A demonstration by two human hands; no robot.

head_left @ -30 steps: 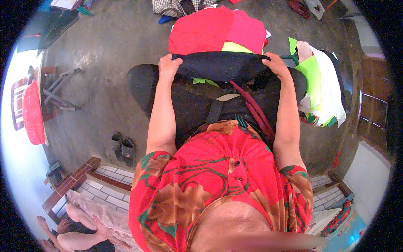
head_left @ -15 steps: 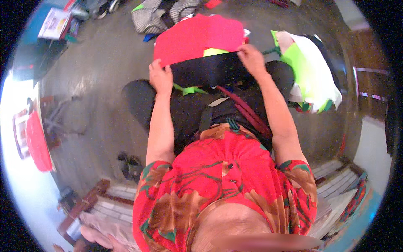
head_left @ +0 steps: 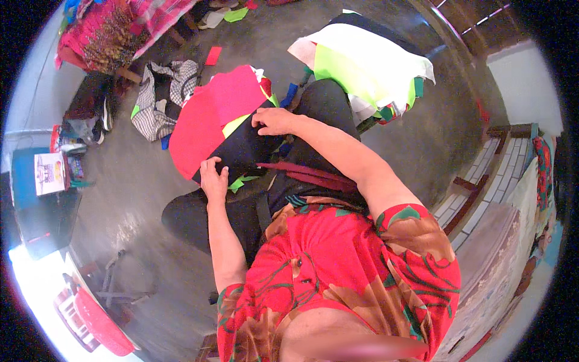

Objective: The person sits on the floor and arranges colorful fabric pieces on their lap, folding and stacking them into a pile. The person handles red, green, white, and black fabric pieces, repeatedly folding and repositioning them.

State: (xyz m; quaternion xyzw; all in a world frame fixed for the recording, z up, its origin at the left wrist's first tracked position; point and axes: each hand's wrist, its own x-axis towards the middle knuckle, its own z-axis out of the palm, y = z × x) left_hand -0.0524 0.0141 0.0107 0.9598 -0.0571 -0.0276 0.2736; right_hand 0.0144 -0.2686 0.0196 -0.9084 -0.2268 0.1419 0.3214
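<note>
Fingers point(head_left: 265, 114) on black cloth point(head_left: 241, 151) ends

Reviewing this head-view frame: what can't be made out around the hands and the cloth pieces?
- Head view: left hand palm and fingertips, pressed down on the black cloth piece.
- Right hand grip: fingers curl over the cloth edge.
- Yellow-green piece: mostly covered by the black one.
- Red sheet: its lower part lies under the black piece.

Bare floor point(head_left: 120, 199) lies open left of my left hand point(head_left: 214, 179). Above it, red cloth point(head_left: 199, 120) and a checked garment point(head_left: 154, 102) block the way. Right of my right hand point(head_left: 272, 120), a white-and-yellow fabric pile point(head_left: 362, 66) crowds in; grey floor point(head_left: 434, 133) beyond stays free.
</note>
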